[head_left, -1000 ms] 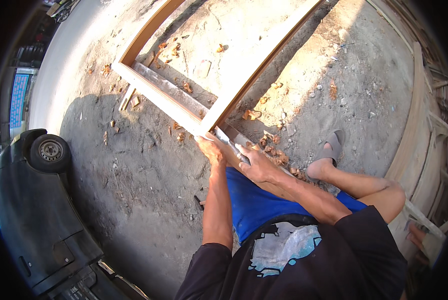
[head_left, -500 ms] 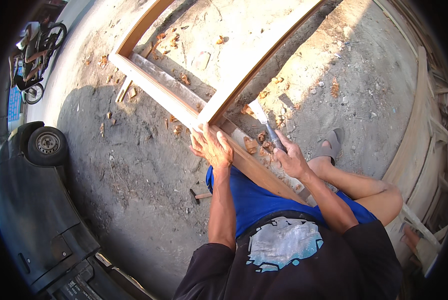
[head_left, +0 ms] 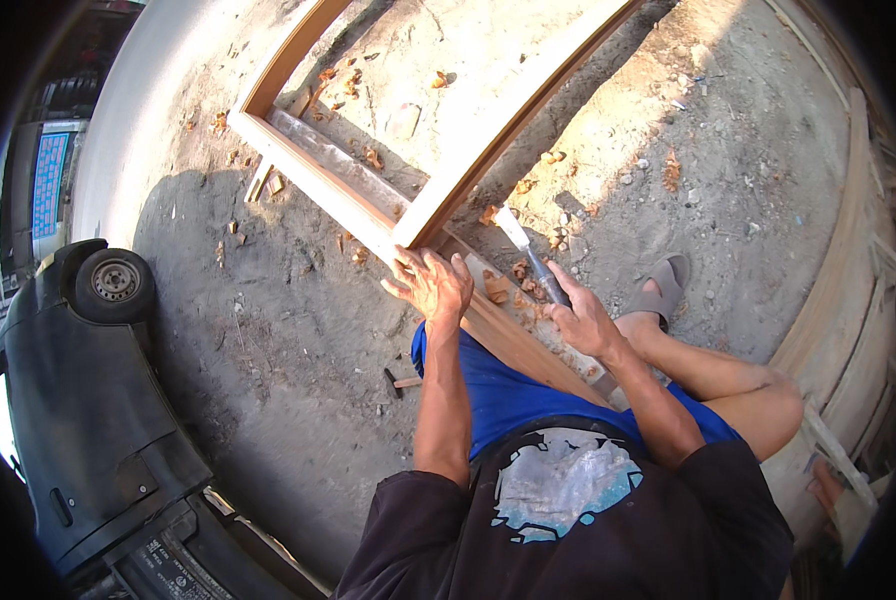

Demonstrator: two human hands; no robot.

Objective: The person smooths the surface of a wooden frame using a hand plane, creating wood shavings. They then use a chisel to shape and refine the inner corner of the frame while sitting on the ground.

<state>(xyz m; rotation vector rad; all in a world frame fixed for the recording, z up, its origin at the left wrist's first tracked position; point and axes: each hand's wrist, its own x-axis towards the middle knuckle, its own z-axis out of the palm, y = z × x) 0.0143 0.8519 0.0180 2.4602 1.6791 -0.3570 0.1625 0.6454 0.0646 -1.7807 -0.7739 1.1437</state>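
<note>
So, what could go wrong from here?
The bare left hand is at the light-brown wooden frame, so the dark-handled, flat-bladed metal chisel in the bare right hand might nick that hand if swung toward it. If dropped, the chisel could perhaps hit the grey-sandalled foot nearby.

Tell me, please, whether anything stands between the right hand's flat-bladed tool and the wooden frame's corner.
Nothing visible does; the left hand is beside the frame corner, not between it and the tool.
</note>
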